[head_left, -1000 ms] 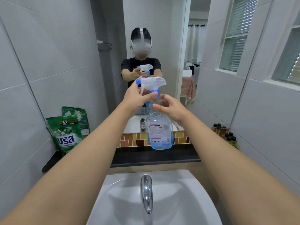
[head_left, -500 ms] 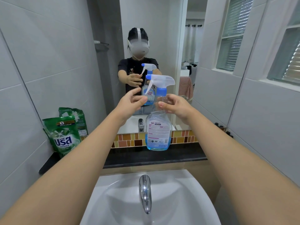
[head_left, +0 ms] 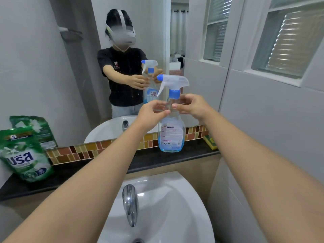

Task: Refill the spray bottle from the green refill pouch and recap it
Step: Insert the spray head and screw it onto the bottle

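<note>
White ceramic basin point(head_left: 175, 207) at 6 o'clock; chrome tap point(head_left: 130, 204) over it. Black stone ledge point(head_left: 157, 158) behind, brown-and-yellow mosaic tile strip point(head_left: 78, 153) above. Yellow-green sponge point(head_left: 210, 142) at 3 o'clock on ledge. Frosted louvred window point(head_left: 287, 37) at 1 o'clock.

The spray bottle point(head_left: 171, 135) is clear glossy plastic; left of it the green refill pouch point(head_left: 24, 155) is shiny, crinkled film; below it, a polished metal tap point(head_left: 130, 204) over a glossy white basin point(head_left: 184, 207).
</note>
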